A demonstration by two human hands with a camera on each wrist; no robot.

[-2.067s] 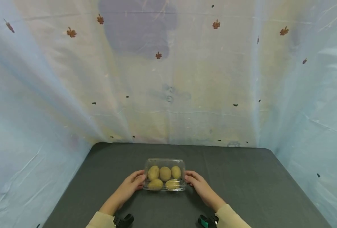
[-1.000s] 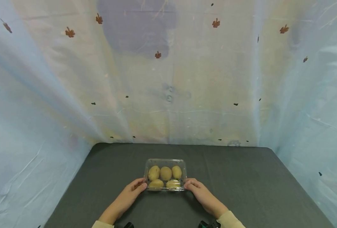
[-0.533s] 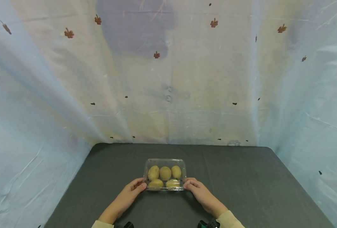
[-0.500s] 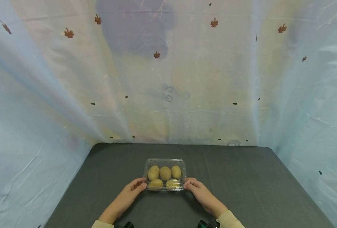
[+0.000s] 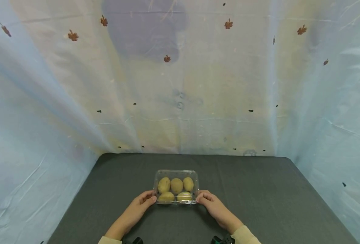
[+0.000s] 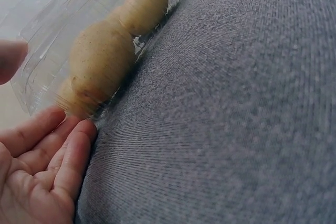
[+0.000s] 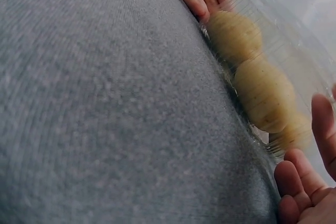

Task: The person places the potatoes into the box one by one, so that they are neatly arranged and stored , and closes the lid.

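A clear plastic clamshell box stands in the middle of the table in the head view, its lid down. Inside lie several yellowish potatoes. My left hand holds the box at its near left corner, thumb toward the front and fingers along the side. At the near right corner my right hand holds it the same way, with its fingers more bent. The left wrist view shows the left fingertips against the low side wall and the thumb higher up. The box's bottom edge runs right along the cloth.
Dark grey cloth covers the table. A pale patterned curtain hangs behind it and on both sides. Black wrist straps and light sleeves show at the bottom edge.
Since two seconds ago both hands have slid along the box's sides toward its near corners. The box has kept almost the same place. Over the last half second nothing visibly moves.
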